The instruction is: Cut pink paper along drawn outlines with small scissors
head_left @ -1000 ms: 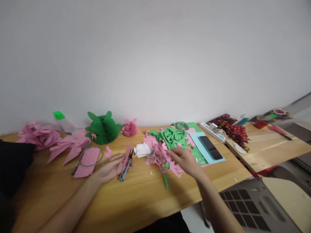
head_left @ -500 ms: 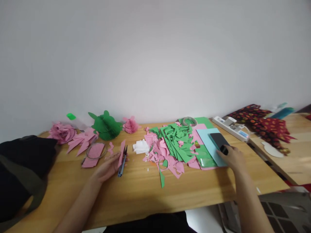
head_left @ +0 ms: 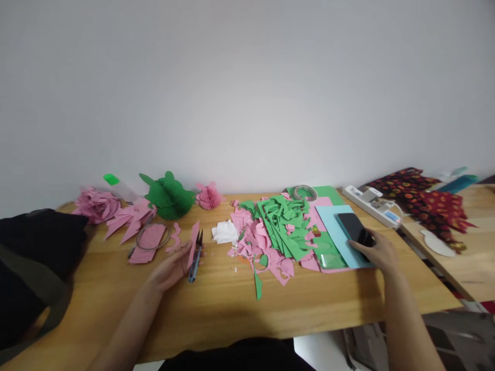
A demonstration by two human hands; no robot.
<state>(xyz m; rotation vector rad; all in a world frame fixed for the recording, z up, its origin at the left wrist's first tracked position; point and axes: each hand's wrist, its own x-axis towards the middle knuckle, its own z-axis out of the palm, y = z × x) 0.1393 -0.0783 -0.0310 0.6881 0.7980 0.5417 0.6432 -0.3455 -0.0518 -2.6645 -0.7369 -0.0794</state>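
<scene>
My left hand (head_left: 172, 268) rests at the table's left middle, its fingers curled around a folded pink paper piece (head_left: 193, 245) that stands on edge. Against the same fingers is a pair of small snips (head_left: 196, 260) with dark tips and blue-grey handles; how firmly it is held I cannot tell. At the right, my right hand (head_left: 379, 251) grips the lower end of a black smartphone (head_left: 350, 225), which lies on a light blue sheet (head_left: 328, 219). Something dark and glossy shows under the right fingers. Left of the left hand lie a wire coil (head_left: 167, 239) and pink paper pieces (head_left: 149, 250).
Green scraps (head_left: 284, 226) and pink scraps (head_left: 257, 239) are heaped mid-table, beside white tissue (head_left: 225, 232). Behind stand a green honeycomb paper shape (head_left: 170, 198) and pink ones (head_left: 209, 197). A power strip (head_left: 373, 207) lies back right; a dark bag (head_left: 34, 263) is at left.
The view has shifted slightly. My right hand sits a little farther right, still at the phone's lower end. My left hand and the pink paper look unchanged.
</scene>
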